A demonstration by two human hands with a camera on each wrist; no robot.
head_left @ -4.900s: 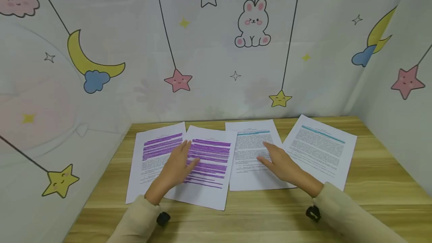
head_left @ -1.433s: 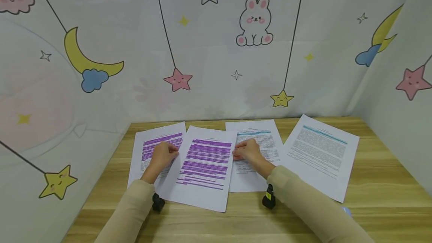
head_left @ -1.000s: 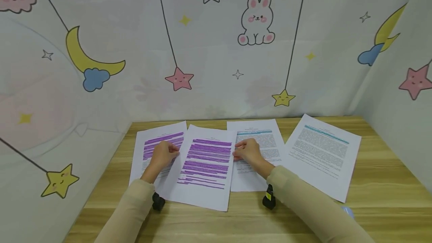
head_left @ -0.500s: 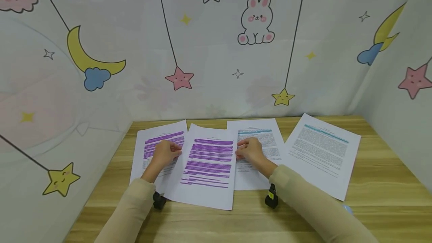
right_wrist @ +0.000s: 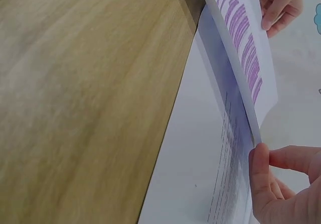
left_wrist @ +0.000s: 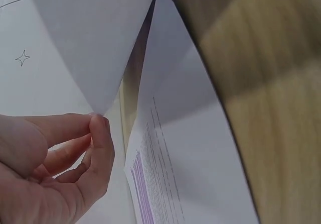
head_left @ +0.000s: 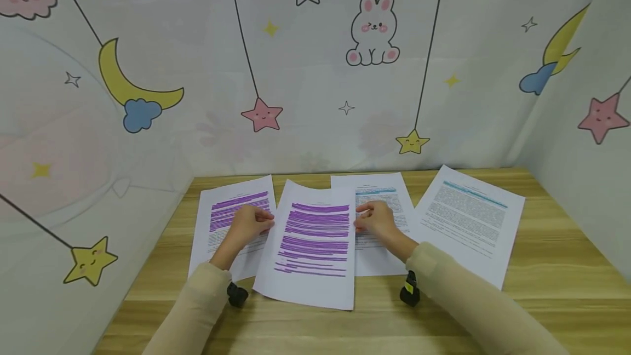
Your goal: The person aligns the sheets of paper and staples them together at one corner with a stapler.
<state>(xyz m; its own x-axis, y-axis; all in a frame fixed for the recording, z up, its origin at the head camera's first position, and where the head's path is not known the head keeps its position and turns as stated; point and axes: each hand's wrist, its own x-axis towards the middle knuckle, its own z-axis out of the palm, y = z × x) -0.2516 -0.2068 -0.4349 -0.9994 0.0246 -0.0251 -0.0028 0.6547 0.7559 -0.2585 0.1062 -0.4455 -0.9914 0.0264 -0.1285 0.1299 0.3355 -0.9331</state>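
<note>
A printed sheet of paper [head_left: 315, 289] with purple-highlighted lines spans the space between the two hands, slightly bowed. My left hand [head_left: 246, 226] pinches its left edge between thumb and fingers; in the left wrist view the paper's edge runs into the fingertips [left_wrist: 99, 121]. On the opposite edge, my right hand [head_left: 378, 222] pinches the paper, as the right wrist view shows at the thumb [right_wrist: 259, 166]. Both wrist views show the sheet raised above the pages beneath. A second purple-highlighted page [head_left: 199, 256] lies behind my left hand, and a blue-highlighted page [head_left: 382, 267] lies under my right hand.
Another blue-highlighted page [head_left: 468, 223] lies tilted at the right of the wooden table [head_left: 557, 267]. A white cloth backdrop [head_left: 315, 64] printed with stars, moons and a rabbit rises behind and at both sides. Small black devices [head_left: 409, 289] hang at the wrists.
Earlier both hands were spread over the pages; since then they have pinched the front purple-highlighted sheet by its side edges. It has been lifted and shifted slightly right, with both hands moving along.
</note>
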